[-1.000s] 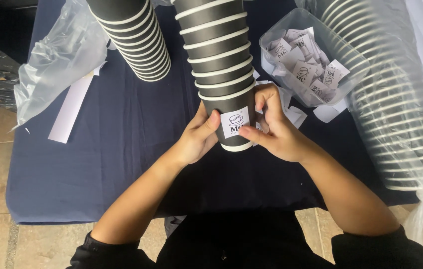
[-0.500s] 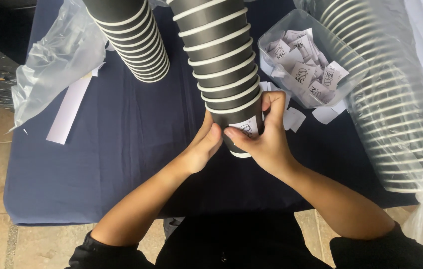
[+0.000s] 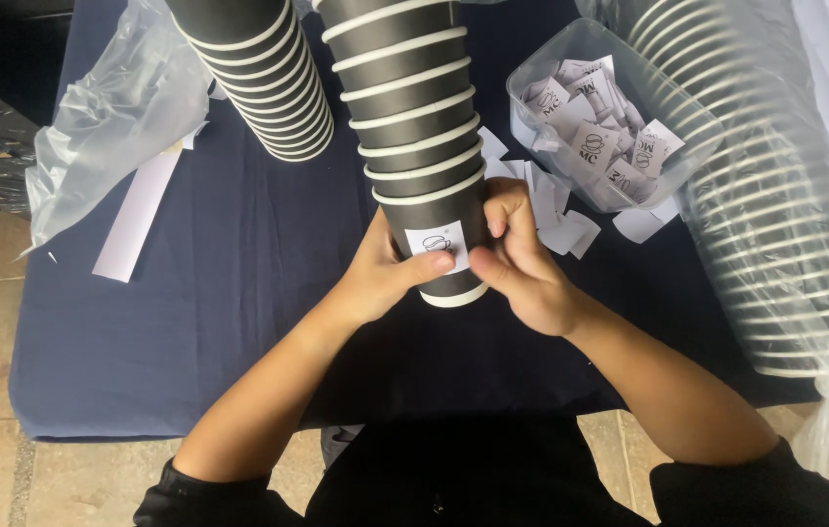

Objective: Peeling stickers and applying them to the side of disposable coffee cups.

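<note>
Both our hands close on the lowest cup of the black cup stack (image 3: 419, 146): our left hand (image 3: 385, 273) wraps its side, thumb pressing the small white label (image 3: 437, 244) flat, while our right hand (image 3: 522, 259) has its grip curled against the cup's other side, thumb tip at the label's edge. Our right fingers partly hide the cup wall. The stack stands on the dark blue tabletop (image 3: 190, 293), its long axis running away from us, top cut off by the frame. Just right sits a clear tub of labels (image 3: 531, 83).
</note>
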